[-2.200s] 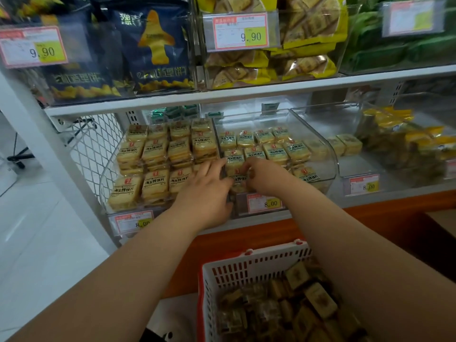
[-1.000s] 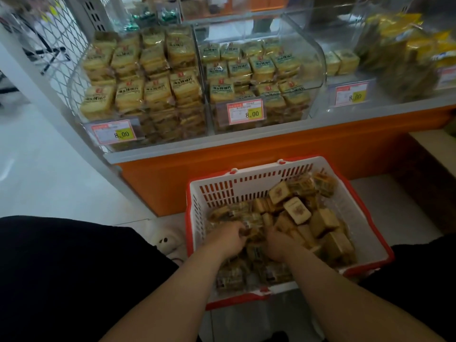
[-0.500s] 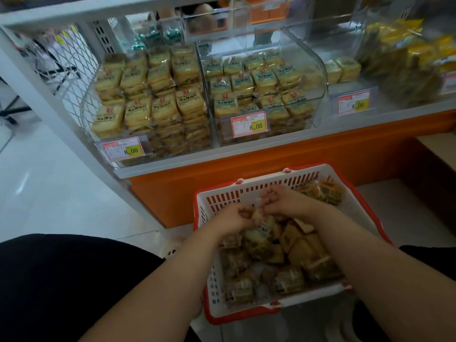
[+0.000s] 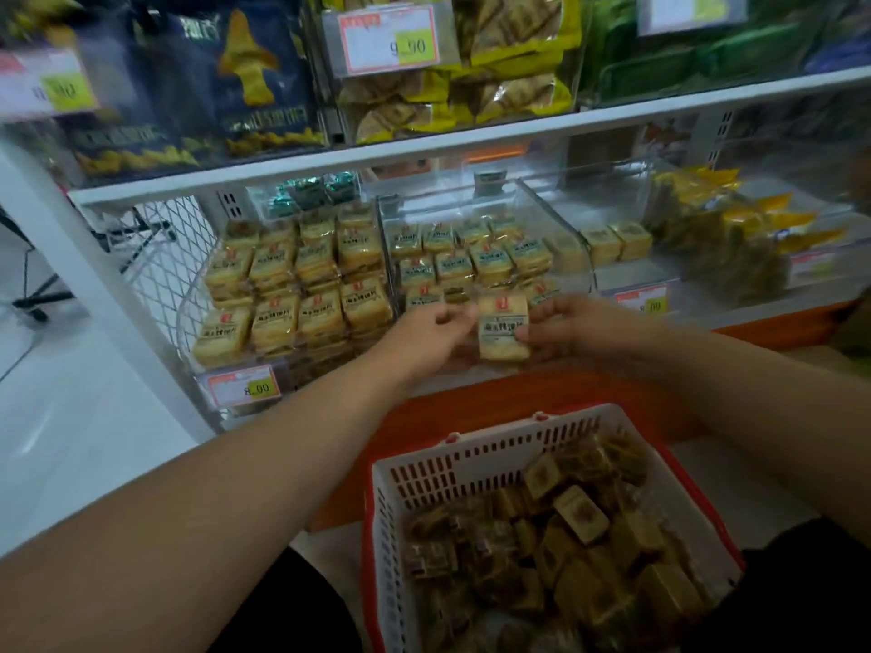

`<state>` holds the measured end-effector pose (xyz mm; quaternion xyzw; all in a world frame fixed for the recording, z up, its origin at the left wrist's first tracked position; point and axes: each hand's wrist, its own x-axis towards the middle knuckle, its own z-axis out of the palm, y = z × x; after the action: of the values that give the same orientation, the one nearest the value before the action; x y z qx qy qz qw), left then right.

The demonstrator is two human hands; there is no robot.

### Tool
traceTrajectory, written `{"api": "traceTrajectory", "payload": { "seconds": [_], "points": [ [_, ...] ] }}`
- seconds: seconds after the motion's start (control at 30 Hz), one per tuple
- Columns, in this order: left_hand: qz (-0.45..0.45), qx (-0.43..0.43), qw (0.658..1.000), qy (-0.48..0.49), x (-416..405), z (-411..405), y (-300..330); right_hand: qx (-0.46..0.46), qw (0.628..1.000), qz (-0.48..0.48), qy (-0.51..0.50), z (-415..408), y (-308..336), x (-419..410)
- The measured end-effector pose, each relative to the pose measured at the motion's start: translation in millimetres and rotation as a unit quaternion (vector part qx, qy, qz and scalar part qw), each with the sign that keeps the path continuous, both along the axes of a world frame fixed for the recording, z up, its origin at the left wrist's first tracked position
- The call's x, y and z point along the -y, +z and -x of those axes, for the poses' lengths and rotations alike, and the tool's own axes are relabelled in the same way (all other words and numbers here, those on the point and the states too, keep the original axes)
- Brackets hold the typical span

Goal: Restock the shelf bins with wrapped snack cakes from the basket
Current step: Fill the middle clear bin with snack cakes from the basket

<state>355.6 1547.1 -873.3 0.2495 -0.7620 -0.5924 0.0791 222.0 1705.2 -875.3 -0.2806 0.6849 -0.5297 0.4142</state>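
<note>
Shop shelf bins [image 4: 556,214], pale square wrapped cake [image 4: 502,326], red-marked label

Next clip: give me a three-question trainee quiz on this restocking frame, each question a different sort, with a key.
1. True or false: the snack cake is gripped by the left hand alone.
2. Multiple choice: the basket sits (A) on the upper shelf, (B) low in front of the person, below the bins, (C) inside a bin.
3. Fill in: the held cake is raised in front of the ____ bin, counting the full bin as left.

Key: 1 false, the right hand pinches it too. 2 B. 3 middle.
</note>
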Motion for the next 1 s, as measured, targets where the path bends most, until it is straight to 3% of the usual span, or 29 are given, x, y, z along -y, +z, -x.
{"api": "traceTrajectory", "payload": {
  "seconds": [0.1,0.27,0.33,0.4,0.47,0.67,0.93,1.0],
  "points": [
    [0.268,-0.005,0.963,0.016,22,23,13,-0.05,0.995,0.034,-0.08,23,13,14],
    [0.404,0.099,0.908,-0.057,38,58,17,-0.096,0.979,0.028,-0.175,42,10,39],
    [0.489,0.124,0.859,-0.086,43,65,16,-0.147,0.971,0.018,-0.188,44,6,51],
    [0.585,0.173,0.785,-0.108,52,68,17,-0.221,0.958,-0.011,-0.183,43,0,62],
    [0.627,0.227,0.736,-0.116,56,68,18,-0.276,0.947,-0.046,-0.156,40,-5,72],
    [0.626,0.244,0.727,-0.141,58,60,23,-0.305,0.942,-0.115,-0.074,41,-4,85],
    [0.652,0.233,0.708,-0.139,65,46,14,-0.293,0.946,-0.137,-0.029,49,3,91],
    [0.662,0.223,0.703,-0.138,66,45,12,-0.255,0.957,-0.137,-0.023,54,6,90]
  ]
}}
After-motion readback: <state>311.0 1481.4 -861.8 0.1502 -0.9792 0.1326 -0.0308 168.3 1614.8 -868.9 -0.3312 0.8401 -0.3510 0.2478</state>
